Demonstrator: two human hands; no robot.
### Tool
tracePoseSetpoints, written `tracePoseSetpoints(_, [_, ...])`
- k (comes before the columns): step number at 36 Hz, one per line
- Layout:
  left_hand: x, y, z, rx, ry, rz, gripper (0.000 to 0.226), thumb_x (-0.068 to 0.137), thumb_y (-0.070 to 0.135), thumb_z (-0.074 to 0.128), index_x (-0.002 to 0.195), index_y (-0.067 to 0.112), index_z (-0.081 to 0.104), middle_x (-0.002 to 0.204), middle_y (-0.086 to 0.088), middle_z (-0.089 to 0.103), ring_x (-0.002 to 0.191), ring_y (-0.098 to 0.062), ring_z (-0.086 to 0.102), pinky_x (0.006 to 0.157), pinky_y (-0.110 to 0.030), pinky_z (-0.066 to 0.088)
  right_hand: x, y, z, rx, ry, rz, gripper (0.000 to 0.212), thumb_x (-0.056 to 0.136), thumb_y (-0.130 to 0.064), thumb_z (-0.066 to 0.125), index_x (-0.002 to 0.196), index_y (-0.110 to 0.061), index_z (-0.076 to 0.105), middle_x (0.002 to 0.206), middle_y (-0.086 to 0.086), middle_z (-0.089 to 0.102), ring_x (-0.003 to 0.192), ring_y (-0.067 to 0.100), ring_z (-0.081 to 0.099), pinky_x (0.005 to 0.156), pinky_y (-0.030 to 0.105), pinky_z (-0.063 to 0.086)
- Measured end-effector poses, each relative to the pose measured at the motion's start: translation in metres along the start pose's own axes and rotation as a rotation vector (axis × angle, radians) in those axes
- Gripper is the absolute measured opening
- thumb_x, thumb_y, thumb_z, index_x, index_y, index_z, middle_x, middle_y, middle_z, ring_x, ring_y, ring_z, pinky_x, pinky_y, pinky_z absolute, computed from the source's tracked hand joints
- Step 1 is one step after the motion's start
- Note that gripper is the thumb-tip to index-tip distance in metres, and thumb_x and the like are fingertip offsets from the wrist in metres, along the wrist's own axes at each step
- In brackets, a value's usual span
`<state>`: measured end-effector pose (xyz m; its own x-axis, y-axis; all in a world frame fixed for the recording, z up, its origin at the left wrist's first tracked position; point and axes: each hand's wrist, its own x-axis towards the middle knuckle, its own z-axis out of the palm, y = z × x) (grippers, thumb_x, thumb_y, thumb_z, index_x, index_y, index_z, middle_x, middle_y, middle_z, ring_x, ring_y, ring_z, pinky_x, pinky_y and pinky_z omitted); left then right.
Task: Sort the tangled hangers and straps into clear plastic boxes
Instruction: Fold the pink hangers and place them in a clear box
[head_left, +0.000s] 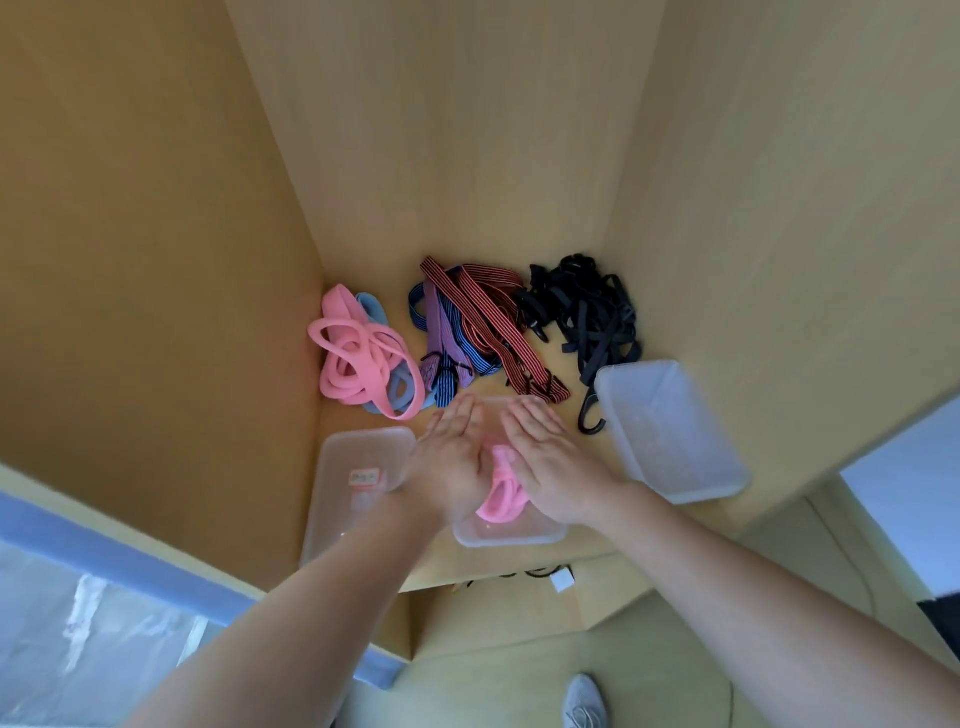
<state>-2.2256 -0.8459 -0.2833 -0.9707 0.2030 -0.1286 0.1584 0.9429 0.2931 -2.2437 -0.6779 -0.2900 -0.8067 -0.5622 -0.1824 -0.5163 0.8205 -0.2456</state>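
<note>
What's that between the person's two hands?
A looped pink band, over the middle clear box, shows between the left hand and the right hand in the head view.

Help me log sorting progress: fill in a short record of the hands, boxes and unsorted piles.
left hand: fingers straight, against the looped pink rubbery band
right hand: fingers straight, on that band's other side
middle clear plastic box: under both hands, pink band hanging into it
left clear plastic box: labelled, no straps seen inside
right clear plastic box: no straps seen inside
unsorted: pile of pink and light-blue bands; striped elastic straps; tangle of black straps
</note>
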Motion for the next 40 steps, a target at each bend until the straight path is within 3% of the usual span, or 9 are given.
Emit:
tracePoseSetpoints(3, [0.001, -0.002, 0.005, 0.009, 0.010, 0.006, 0.056, 0.103, 0.030, 0.019, 0.154, 0.012, 0.005, 0.162, -0.003, -0.007, 0.148, -0.011, -0.010, 0.116, -0.027, -0.012, 0.001, 0.002, 0.004, -0.006, 0.027, -0.026, 0.082, 0.087, -0.056, -0.018, 0.153, -0.007, -0.005, 0.157, 0.003, -0.020, 0.140, 0.010, -0.027, 0.116, 0.026, -0.019])
tracePoseSetpoints(5, [0.002, -0.003, 0.006, 0.008, 0.024, 0.009, 0.056, 0.103, 0.030, 0.019, 0.154, 0.012, 0.006, 0.162, -0.002, -0.006, 0.148, -0.011, -0.009, 0.115, -0.026, -0.013, 0.001, 0.003, 0.005, 0.000, 0.051, -0.030, 0.088, 0.079, -0.054, -0.021, 0.153, -0.008, -0.003, 0.152, -0.002, -0.023, 0.140, 0.009, -0.027, 0.115, 0.025, -0.020])
tracePoseSetpoints(15, [0.011, -0.007, 0.005, 0.026, 0.005, -0.021, 0.056, 0.104, 0.032, 0.018, 0.154, 0.013, 0.006, 0.162, -0.001, -0.006, 0.148, -0.011, -0.008, 0.119, -0.029, -0.007, 0.011, 0.006, 0.001, -0.091, 0.032, -0.006, 0.077, 0.090, -0.054, -0.015, 0.154, -0.012, -0.003, 0.162, 0.005, -0.014, 0.144, 0.012, -0.023, 0.118, 0.030, -0.016])
tracePoseSetpoints(18, [0.010, -0.009, 0.003, 0.087, 0.001, -0.010, 0.056, 0.104, 0.034, 0.015, 0.154, 0.012, 0.005, 0.162, -0.002, -0.007, 0.148, -0.012, -0.009, 0.119, -0.032, -0.011, 0.007, 0.000, -0.003, -0.066, 0.008, 0.078, 0.061, 0.102, -0.046, 0.002, 0.154, -0.014, -0.002, 0.161, 0.008, -0.019, 0.146, 0.016, -0.023, 0.119, 0.034, -0.013])
tracePoseSetpoints(22, [0.001, -0.017, 0.002, 0.109, 0.000, 0.006, 0.056, 0.104, 0.034, 0.014, 0.154, 0.012, 0.006, 0.162, -0.003, -0.007, 0.148, -0.013, -0.009, 0.116, -0.030, -0.016, -0.002, -0.012, -0.004, 0.054, -0.029, 0.106, 0.060, 0.105, -0.043, 0.013, 0.155, -0.013, 0.003, 0.161, 0.008, -0.019, 0.145, 0.015, -0.027, 0.115, 0.028, -0.013])
tracePoseSetpoints(30, [-0.017, -0.035, -0.004, 0.066, 0.020, -0.112, 0.055, 0.103, 0.029, 0.022, 0.154, 0.011, 0.011, 0.162, -0.003, -0.002, 0.149, -0.014, -0.003, 0.121, -0.031, -0.001, 0.015, -0.042, -0.001, 0.063, -0.053, 0.071, 0.060, 0.105, -0.041, 0.010, 0.155, -0.011, -0.001, 0.160, 0.012, -0.020, 0.145, 0.020, -0.027, 0.113, 0.029, -0.016])
tracePoseSetpoints(40, [-0.031, -0.051, -0.008, 0.018, 0.046, -0.196, 0.052, 0.104, 0.024, 0.023, 0.154, 0.011, 0.011, 0.162, -0.003, 0.006, 0.149, -0.014, 0.003, 0.120, -0.028, 0.002, 0.029, -0.062, 0.005, 0.048, -0.046, 0.033, 0.059, 0.105, -0.040, 0.010, 0.154, -0.008, -0.003, 0.160, 0.015, -0.019, 0.145, 0.026, -0.026, 0.112, 0.029, -0.017])
